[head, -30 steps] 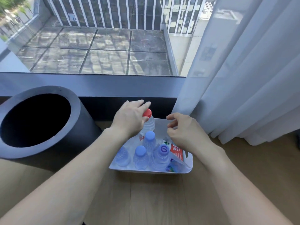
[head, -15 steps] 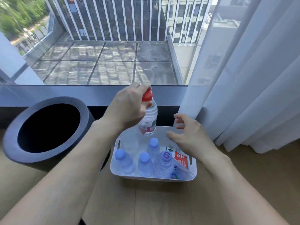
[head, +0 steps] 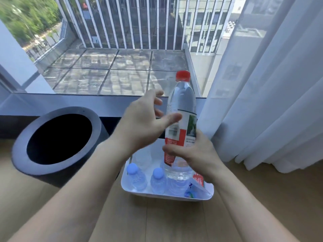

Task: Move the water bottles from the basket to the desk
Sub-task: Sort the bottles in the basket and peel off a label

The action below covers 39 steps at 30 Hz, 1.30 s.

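R hand (head: 195, 154) grips clear red-capped plastic bottle (head: 181, 110) upright at label, prob. for carrying; L hand (head: 141, 124) open beside it; white plastic basket (head: 167, 195) below both.

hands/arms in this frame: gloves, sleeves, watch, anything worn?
Nothing worn that shows. Left hand and right hand are bare: no gloves, and no rings visible. Both forearms are bare down to the frame edge: no sleeves, watch, bands or markers.

Open floor (head: 174, 224) lies at six o'clock of the basket (head: 167, 195). The dark bin (head: 57, 145) blocks nine o'clock, the curtain (head: 271, 102) three (both close), the window ledge (head: 70, 103) twelve.
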Available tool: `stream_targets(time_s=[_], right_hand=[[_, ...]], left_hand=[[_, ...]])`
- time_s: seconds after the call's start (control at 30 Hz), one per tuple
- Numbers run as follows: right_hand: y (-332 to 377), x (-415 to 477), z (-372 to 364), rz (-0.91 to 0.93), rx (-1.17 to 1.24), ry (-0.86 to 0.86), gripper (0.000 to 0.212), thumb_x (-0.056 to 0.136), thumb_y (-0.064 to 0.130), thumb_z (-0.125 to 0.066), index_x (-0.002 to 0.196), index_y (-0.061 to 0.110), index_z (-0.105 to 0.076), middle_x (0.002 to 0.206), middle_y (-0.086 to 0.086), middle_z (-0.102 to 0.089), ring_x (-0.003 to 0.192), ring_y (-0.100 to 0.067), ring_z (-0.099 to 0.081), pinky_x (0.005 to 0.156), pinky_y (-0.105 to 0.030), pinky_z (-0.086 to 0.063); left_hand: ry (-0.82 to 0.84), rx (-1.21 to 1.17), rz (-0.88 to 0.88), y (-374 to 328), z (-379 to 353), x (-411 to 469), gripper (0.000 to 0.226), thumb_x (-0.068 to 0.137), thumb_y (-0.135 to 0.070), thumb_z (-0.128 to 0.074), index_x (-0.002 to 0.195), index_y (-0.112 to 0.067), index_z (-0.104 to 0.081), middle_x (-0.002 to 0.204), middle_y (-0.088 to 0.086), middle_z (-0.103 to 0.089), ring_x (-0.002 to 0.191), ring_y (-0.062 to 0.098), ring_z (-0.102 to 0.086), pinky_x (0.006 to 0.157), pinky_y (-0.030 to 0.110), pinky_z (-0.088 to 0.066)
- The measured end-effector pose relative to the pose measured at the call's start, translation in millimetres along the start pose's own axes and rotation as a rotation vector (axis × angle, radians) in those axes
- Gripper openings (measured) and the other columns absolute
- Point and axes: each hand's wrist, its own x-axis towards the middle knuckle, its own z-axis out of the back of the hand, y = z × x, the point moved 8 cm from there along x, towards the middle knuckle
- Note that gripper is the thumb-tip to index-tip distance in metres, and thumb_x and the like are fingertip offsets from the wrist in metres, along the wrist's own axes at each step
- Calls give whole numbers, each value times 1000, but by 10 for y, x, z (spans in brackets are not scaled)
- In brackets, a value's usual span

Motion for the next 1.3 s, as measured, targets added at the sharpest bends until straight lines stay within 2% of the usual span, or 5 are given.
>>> stream_targets(time_s=[0.5,0.8,0.93,1.13,1.3], right_hand=[[264,23,-98,98,99,174,56,54,3,-85,104,15,-66,97,-7,-74,91,-20,-71,81,-38,-57],[210,12,-79,16,64,-8,74,41,16,-88,106,8,-52,91,-5,-69,69,0,-66,53,-11,-48],[236,-12,-72,18,58,-30,61,44,16,-89,94,17,-54,81,4,-70,67,3,-65,54,-12,-51],[272,36,-119,-48,296,24,84,31,25,-91,101,-8,-59,97,-27,-68,91,-41,-66,84,-57,-53],[332,-22,-191,29,196,114,76,39,17,-89,107,4,-57,97,-14,-71,88,-23,-70,75,-34,-59]], left_hand=[[243,28,11,-29,-244,-159,33,78,-44,-52,106,-32,-65,82,-10,-75,80,7,-68,79,32,-52],[-164,309,-180,-258,18,-281,18,82,-26,-60,74,-12,-68,69,5,-71,68,28,-63,68,36,-48],[-171,166,-35,-101,53,-246,13,77,-24,-60,69,-14,-64,65,1,-69,67,23,-63,67,34,-48],[-151,-268,312,431,158,-84,17,75,-12,-59,58,-13,-63,41,-4,-61,38,12,-57,47,31,-53],[-139,-231,398,805,320,3,20,79,-11,-61,60,-15,-64,61,9,-65,54,17,-56,55,30,-46]])
